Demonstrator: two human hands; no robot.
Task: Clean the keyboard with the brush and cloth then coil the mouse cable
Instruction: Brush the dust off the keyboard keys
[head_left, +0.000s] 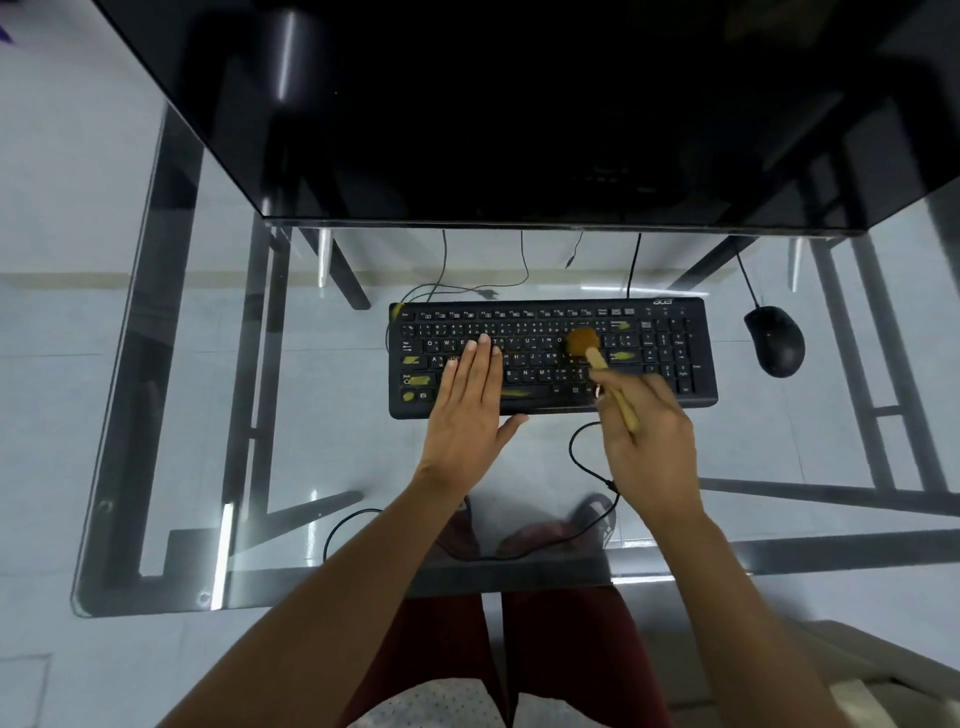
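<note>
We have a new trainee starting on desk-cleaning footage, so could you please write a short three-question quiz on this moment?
1. True or false: the left hand lies flat on the keyboard.
2. Which tool does the right hand hold? A) cloth B) brush C) spray bottle
3. On which side of the keyboard does the mouse sit?

Key: 1 true; 2 B; 3 its right side, apart from it on the glass desk.

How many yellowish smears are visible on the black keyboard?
7, possibly more under the hands. On the black keyboard: top-left corner, left edge, space bar, right of the tan wooden brush.
</note>
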